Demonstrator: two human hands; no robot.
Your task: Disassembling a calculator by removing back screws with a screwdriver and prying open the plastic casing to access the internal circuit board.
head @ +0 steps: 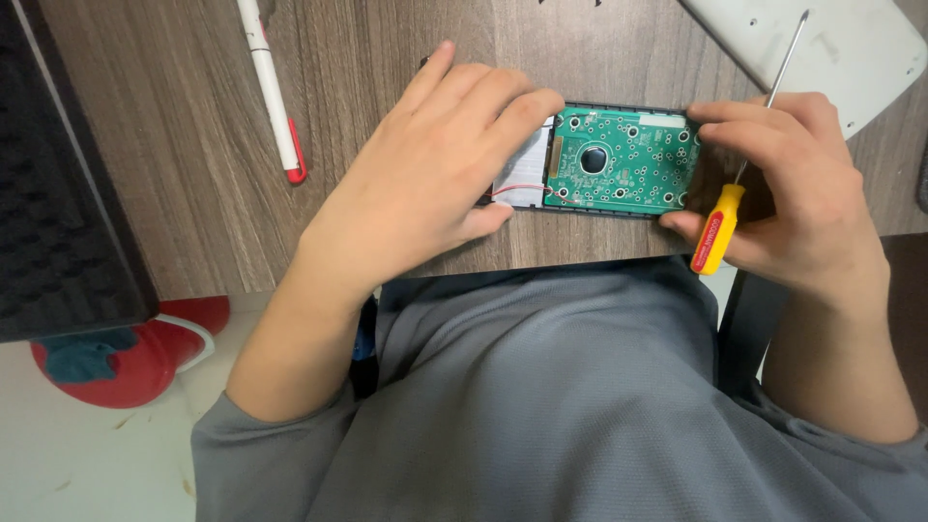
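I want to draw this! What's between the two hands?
In the head view, a green circuit board in a dark case lies between the left hand and the right hand, which holds a yellow screwdriver.

It looks like a home desk or small hobby workspace: a wood-grain laminate tabletop (193, 145) with a red-and-white pen (274, 92) lying on it, a pale tiled floor (87, 454) beneath, and a red slipper (135, 353) on the floor beside a black speaker-like box (58, 193).

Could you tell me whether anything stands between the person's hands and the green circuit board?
Nothing visible does. The left hand rests on the green circuit board's left end, and the right hand, holding the yellow-handled screwdriver, touches its right end.
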